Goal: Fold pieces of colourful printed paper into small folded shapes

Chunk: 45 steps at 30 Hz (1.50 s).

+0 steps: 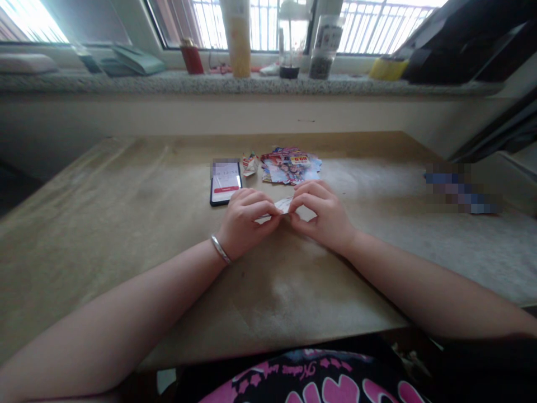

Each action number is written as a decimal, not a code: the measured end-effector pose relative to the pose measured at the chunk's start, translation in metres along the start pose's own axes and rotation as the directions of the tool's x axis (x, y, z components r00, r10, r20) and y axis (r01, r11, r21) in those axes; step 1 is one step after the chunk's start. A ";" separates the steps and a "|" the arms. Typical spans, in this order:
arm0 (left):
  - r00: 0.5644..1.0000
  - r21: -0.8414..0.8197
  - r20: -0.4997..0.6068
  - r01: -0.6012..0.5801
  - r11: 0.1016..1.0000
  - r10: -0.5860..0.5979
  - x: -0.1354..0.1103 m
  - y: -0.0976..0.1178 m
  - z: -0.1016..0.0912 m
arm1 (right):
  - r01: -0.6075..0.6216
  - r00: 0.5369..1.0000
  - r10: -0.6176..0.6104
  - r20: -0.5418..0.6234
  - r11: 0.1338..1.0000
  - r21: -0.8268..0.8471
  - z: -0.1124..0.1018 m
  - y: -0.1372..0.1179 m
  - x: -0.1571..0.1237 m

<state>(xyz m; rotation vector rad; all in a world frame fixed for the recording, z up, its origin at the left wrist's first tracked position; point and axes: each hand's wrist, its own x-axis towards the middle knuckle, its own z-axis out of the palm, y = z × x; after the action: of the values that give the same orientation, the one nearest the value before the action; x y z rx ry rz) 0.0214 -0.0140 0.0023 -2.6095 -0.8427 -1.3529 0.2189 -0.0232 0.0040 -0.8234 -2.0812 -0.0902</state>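
Note:
Both hands meet over the middle of the table and pinch a small whitish piece of paper (284, 206). My left hand (251, 219), with a silver bangle (221, 249) at its wrist, grips the paper's left end between thumb and forefinger. The other end is pinched by my right hand (321, 215), whose thumb and forefinger form a ring. The fingers cover much of the paper. Just beyond my right hand lies a pile of colourful printed paper pieces (291, 167). A small crumpled colourful paper (250, 164) sits left of that pile.
A phone (225, 183) with a lit screen lies left of the papers on the table (126, 235). A blurred dark-blue item (461, 193) is at the right. Along the stone windowsill (138, 84) stand a red bottle (192, 57), a yellowish bottle (240, 47) and clear containers.

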 end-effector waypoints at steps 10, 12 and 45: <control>1.000 0.003 0.008 0.005 1.000 -0.005 -0.001 -0.001 -0.001 | -0.002 1.000 0.002 0.008 1.000 -0.028 -0.003 0.002 0.000; 1.000 0.002 -0.004 0.001 1.000 -0.001 -0.001 -0.002 -0.001 | -0.016 1.000 0.016 0.004 0.999 -0.033 -0.004 0.002 0.000; 0.998 0.067 -0.063 0.006 0.998 -0.002 -0.002 -0.003 -0.007 | 0.030 0.999 -0.029 0.022 0.999 -0.027 -0.008 -0.004 -0.004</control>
<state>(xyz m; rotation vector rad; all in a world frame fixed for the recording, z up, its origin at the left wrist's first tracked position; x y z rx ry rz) 0.0135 -0.0146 0.0044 -2.5033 -0.8691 -1.3748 0.2240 -0.0315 0.0070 -0.8137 -2.1166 -0.1267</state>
